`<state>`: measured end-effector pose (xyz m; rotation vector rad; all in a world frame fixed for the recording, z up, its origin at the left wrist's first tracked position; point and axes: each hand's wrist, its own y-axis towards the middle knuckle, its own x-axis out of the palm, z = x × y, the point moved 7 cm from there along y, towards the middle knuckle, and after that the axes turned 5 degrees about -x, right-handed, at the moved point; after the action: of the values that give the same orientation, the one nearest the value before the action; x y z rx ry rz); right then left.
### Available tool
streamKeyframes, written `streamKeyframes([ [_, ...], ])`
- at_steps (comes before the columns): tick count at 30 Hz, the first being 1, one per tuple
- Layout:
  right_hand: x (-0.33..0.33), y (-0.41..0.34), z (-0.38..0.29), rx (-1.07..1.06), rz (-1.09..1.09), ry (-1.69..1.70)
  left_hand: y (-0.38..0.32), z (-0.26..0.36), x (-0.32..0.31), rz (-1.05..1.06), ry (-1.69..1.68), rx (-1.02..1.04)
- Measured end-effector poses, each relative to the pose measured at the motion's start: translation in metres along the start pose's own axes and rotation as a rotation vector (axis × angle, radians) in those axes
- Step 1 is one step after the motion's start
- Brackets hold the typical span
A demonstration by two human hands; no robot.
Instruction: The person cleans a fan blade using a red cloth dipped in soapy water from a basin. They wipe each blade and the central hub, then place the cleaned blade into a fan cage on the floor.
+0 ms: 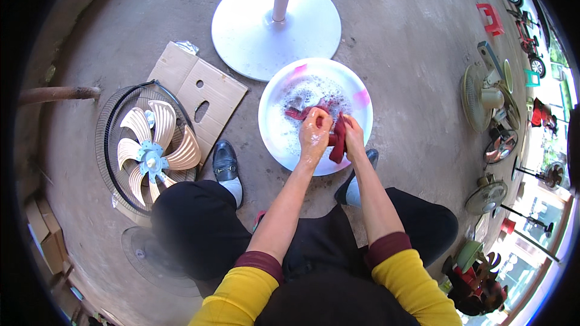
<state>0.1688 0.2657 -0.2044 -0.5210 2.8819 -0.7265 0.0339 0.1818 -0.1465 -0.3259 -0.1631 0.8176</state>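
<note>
A white plastic basin point(276, 140) with pink patches stands on the floor between my feet, holding sudsy water. Over it, my left hand point(314, 135), wet and foamy, is closed on a dark red cloth point(337, 142). My right hand point(354, 135) grips another part of the same cloth at the basin's right side. One end of the cloth trails in the suds to the left, and a bunched part hangs between my hands. My fingertips are partly hidden.
Beyond the basin stands a round white fan base point(244, 31) with a pole. At left, fan blades point(152, 158) and a wire guard lie partly on flattened cardboard point(217, 95). Several fans, including a pedestal fan point(478, 97), a red stool point(491, 19) and a person point(476, 287) are at right.
</note>
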Motion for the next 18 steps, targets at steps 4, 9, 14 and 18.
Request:
streamKeyframes([
  [4, 0.014, -0.037, -0.011, 0.149, -0.243, 0.357, -0.021, 0.028, 0.017, 0.023, 0.686, 0.357],
  [9, 0.006, -0.025, -0.016, 0.489, -0.174, 0.403, -0.050, 0.038, 0.050, -0.181, 0.655, 0.429],
  [14, -0.007, -0.017, -0.057, 0.284, -0.304, 0.224, -0.019, -0.030, 0.012, -0.222, -0.642, -0.465],
  [18, 0.014, -0.041, -0.075, 0.049, -0.255, -0.034, -0.004, -0.060, 0.012, -0.194, -0.762, -0.587],
])
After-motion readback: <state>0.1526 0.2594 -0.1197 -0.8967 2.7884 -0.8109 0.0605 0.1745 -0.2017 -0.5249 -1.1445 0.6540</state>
